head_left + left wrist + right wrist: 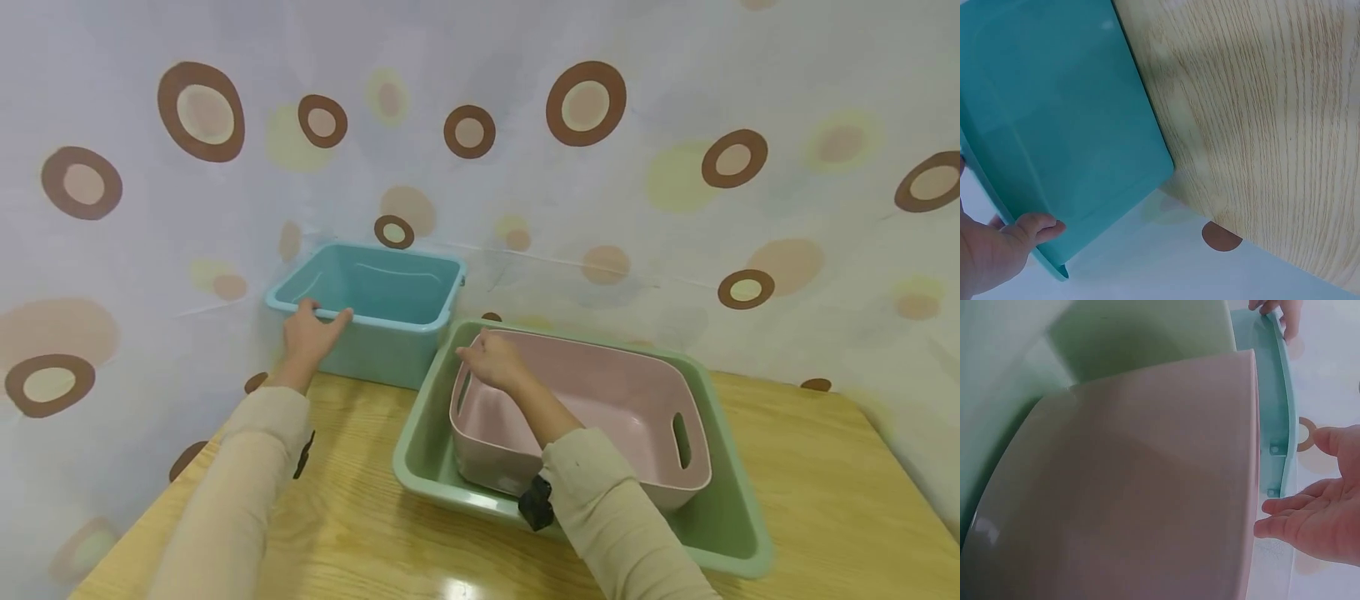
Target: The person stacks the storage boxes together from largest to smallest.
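Observation:
In the head view, my left hand (307,337) grips the near rim of a blue rectangular plastic bin (375,354) at the back left. The left wrist view shows the thumb of that hand (997,253) against the outer wall of the bin (1079,125), with other fingers partly hidden behind its rim. A pink plastic basket (600,375) with handle slots sits inside a larger green tub (427,492). My right hand (495,362) is above the basket's left end. From the right wrist, this hand (1322,512) appears with fingers extended beside the basket's rim, holding nothing.
Everything stands on a light wooden table (345,533). A pale wall covering (510,200) with brown rings and spots rises behind and to the left. The blue bin's right side is close to the green tub's left corner.

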Available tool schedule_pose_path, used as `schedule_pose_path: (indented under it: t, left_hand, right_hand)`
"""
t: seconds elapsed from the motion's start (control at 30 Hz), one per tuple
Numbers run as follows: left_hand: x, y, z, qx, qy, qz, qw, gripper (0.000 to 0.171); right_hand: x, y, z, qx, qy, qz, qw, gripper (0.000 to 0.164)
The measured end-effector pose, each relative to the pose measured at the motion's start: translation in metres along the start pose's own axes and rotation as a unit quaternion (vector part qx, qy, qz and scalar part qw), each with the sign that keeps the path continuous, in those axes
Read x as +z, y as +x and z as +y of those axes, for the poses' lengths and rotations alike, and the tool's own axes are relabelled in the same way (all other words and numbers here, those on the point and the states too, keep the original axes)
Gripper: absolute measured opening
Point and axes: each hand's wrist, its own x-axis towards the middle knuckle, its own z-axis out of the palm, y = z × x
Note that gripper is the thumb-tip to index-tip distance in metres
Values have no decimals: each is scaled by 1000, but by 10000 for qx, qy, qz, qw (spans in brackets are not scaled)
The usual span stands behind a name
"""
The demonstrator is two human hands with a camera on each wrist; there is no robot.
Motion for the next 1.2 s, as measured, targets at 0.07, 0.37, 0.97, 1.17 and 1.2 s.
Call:
schedule_pose_path:
  t: [0.07, 0.37, 0.97, 1.17, 1.2]
  left_hand:
    - [0, -1, 0, 7, 8, 1, 10000, 66]
    - [-4, -6, 1, -69, -85, -153, 9998, 70]
    - [-10, -12, 2, -71, 128, -373, 9992, 71]
    - [-12, -10, 0, 76, 321, -425, 9986, 77]
    - [-12, -9, -1, 55, 346, -388, 9986, 77]
  right_hand:
    - [1, 2, 0, 39, 79, -11, 10000, 71]
    - [9, 5, -7, -17, 506, 36, 9987, 66]
    - [20, 8, -22, -236, 844, -816, 9928, 64]
    - [21, 10, -22, -340, 662, -792, 9941, 65]
    - [21, 10, -22, -365, 654, -793, 9940, 65]
